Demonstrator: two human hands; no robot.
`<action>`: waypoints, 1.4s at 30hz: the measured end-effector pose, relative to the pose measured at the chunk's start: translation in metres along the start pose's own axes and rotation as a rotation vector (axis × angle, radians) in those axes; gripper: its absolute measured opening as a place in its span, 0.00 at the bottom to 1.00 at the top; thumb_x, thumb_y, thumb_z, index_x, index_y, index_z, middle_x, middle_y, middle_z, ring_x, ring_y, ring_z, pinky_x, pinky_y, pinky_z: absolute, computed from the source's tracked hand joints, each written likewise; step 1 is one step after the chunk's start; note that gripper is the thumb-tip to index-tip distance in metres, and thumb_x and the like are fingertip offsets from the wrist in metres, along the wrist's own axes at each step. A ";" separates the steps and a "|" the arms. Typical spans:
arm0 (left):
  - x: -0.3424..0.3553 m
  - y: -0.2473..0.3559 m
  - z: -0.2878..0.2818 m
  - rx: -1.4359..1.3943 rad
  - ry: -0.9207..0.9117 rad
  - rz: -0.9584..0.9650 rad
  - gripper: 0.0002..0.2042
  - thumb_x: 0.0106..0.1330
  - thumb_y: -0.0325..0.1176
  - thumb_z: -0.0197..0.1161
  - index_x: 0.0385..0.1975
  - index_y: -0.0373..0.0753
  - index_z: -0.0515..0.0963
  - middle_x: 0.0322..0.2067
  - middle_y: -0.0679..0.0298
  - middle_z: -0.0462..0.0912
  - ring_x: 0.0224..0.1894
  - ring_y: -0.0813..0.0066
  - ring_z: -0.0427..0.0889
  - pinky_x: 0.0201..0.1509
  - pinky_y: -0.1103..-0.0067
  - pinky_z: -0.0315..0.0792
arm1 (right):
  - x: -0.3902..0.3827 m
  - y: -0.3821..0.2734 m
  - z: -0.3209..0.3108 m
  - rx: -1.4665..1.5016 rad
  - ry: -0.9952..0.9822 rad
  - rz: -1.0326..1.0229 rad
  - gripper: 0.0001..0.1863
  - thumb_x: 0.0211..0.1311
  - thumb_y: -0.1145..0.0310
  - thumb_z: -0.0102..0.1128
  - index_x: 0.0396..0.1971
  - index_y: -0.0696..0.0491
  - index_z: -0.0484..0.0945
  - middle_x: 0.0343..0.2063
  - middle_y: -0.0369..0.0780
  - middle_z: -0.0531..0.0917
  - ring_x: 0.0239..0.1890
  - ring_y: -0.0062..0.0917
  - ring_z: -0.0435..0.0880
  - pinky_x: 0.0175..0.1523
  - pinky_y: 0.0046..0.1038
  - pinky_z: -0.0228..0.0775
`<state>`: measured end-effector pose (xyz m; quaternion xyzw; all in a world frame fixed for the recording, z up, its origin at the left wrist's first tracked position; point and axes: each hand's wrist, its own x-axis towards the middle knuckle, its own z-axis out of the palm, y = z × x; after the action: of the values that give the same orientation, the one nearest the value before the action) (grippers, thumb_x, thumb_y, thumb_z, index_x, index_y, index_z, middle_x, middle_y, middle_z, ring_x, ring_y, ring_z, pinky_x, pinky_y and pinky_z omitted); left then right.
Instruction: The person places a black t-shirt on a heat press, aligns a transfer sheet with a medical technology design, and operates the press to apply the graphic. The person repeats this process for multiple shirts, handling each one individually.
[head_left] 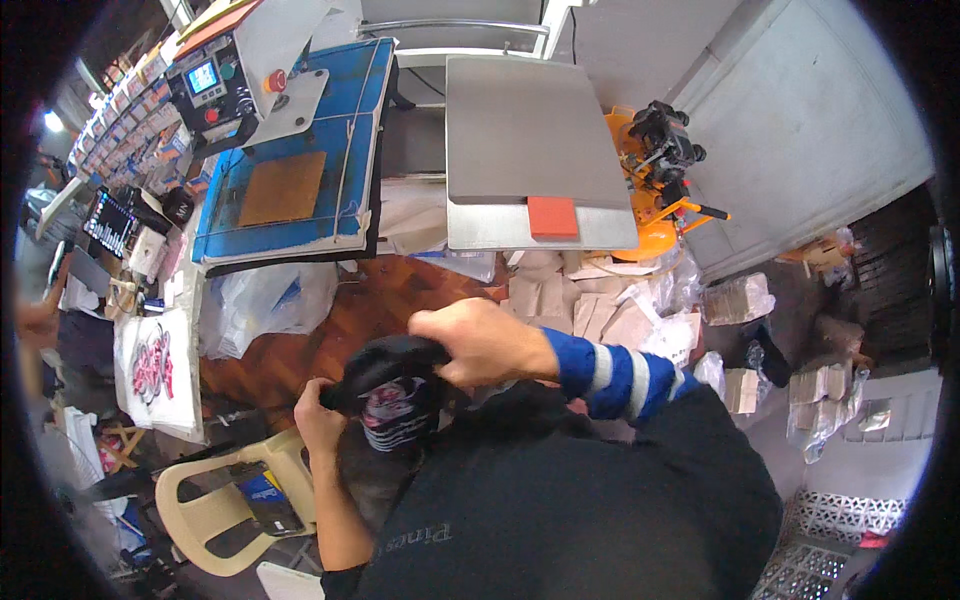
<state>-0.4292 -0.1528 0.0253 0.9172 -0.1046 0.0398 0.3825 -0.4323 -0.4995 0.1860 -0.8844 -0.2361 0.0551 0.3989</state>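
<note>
A bunched black cloth item (395,365) with a pink and white printed graphic is stretched between my two hands, close to my body. Its exact kind of garment cannot be made out. My left hand (320,417) grips its left edge with bent fingers. Higher up and to the right, my right hand (480,342) closes on its upper right side, the fingertips partly hidden. A blue sleeve with white bands covers my right forearm.
Ahead at left stands a press machine with a control panel (205,85) and a blue bed (350,90). To its right, a grey platen (530,130) carries a red block (552,217). A beige plastic chair (190,500) is at lower left; cardboard sheets (545,300) lie on the floor.
</note>
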 end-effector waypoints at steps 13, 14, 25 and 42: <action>0.040 0.106 0.006 0.009 -0.215 0.538 0.11 0.58 0.20 0.67 0.39 0.41 0.80 0.35 0.54 0.84 0.35 0.52 0.85 0.38 0.66 0.80 | -0.184 0.091 -0.042 -0.078 0.907 0.697 0.21 0.53 0.82 0.52 0.45 0.58 0.87 0.43 0.51 0.90 0.46 0.40 0.91 0.53 0.34 0.80; 0.055 0.110 0.001 0.197 -0.171 0.562 0.10 0.52 0.21 0.69 0.34 0.41 0.80 0.32 0.59 0.82 0.33 0.55 0.84 0.36 0.64 0.80 | -0.190 0.099 -0.047 -0.101 0.933 0.719 0.23 0.55 0.83 0.51 0.48 0.58 0.87 0.46 0.50 0.90 0.48 0.36 0.91 0.56 0.32 0.79; 0.172 0.181 0.065 -0.189 0.474 0.541 0.05 0.65 0.24 0.72 0.39 0.34 0.84 0.31 0.57 0.86 0.33 0.65 0.85 0.44 0.72 0.80 | -0.203 0.160 -0.167 -0.159 1.151 0.584 0.15 0.62 0.86 0.58 0.44 0.57 0.87 0.40 0.41 0.90 0.46 0.26 0.87 0.57 0.28 0.77; 0.731 0.286 0.302 0.185 -0.051 -0.022 0.13 0.63 0.38 0.68 0.39 0.35 0.90 0.31 0.48 0.91 0.32 0.62 0.92 0.41 0.70 0.84 | 0.062 0.585 -0.515 -0.537 0.486 1.080 0.14 0.67 0.63 0.61 0.47 0.50 0.88 0.43 0.51 0.91 0.45 0.48 0.91 0.49 0.49 0.83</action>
<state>0.2174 -0.6815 0.1230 0.9504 -0.1002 0.0216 0.2937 -0.0123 -1.1542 0.1118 -0.9348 0.3332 -0.0148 0.1223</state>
